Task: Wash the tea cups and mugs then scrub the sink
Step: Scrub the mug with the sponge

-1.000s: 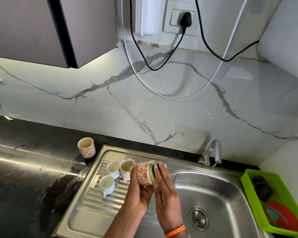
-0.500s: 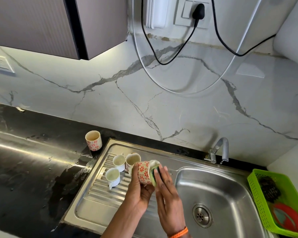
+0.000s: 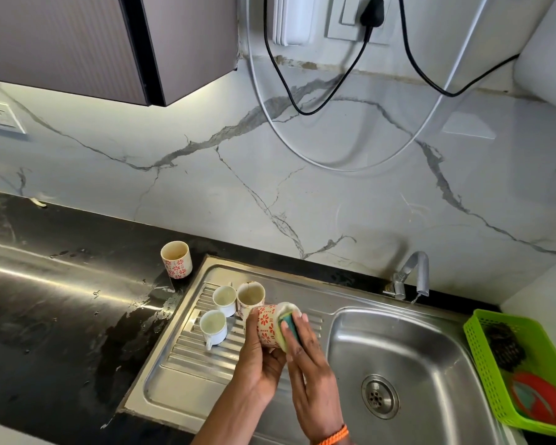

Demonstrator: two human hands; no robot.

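Note:
My left hand (image 3: 260, 364) grips a white mug with red flower print (image 3: 268, 323), tipped on its side above the steel draining board (image 3: 190, 358). My right hand (image 3: 312, 361) pushes a green and yellow sponge (image 3: 290, 326) into the mug's mouth with its fingers. Two small white cups (image 3: 213, 326) (image 3: 224, 300) and a taller stained mug (image 3: 250, 297) stand on the draining board behind. Another red-flowered mug (image 3: 176, 259) stands on the black counter. The sink bowl (image 3: 430, 354) lies to the right.
A steel tap (image 3: 411, 276) rises behind the bowl. A green plastic basket (image 3: 482, 358) with a dark scourer and a red item sits at the far right. The wet black counter (image 3: 61, 316) stretches left. Cables hang from a wall socket above.
The view has shifted slightly. My right hand has worked the sponge a little further at the mug's mouth; my left hand keeps its hold on the mug.

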